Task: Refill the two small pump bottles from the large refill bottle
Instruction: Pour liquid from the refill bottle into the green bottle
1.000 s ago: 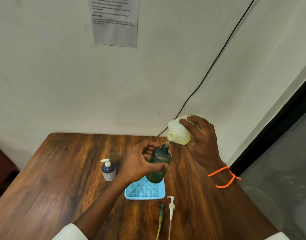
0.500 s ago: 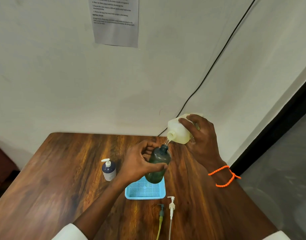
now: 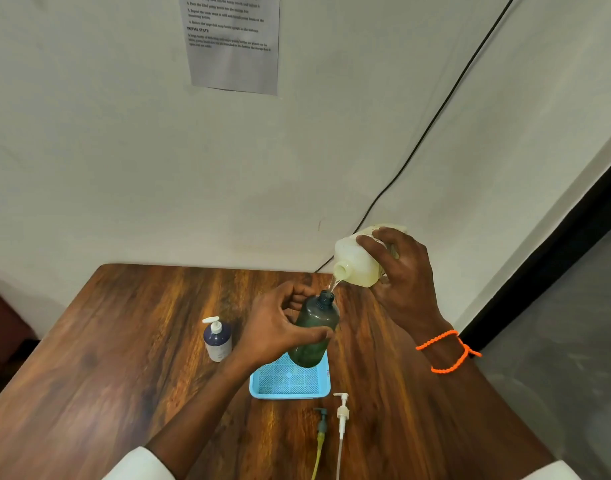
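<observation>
- A dark green bottle (image 3: 317, 329) is gripped by the left hand (image 3: 274, 327); its far side is hidden.
- A tipped pale refill bottle (image 3: 357, 266) is clasped by the right hand (image 3: 402, 275), base covered.
- A thin stream is barely made out between the two bottle mouths.

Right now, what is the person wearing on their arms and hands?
Both hands are bare: no gloves or rings visible. The right hand has an orange beaded cord bracelet looped twice around the wrist. White sleeve cuffs show at the bottom edge, on the left forearm and the right. The left hand and wrist carry nothing.
</observation>
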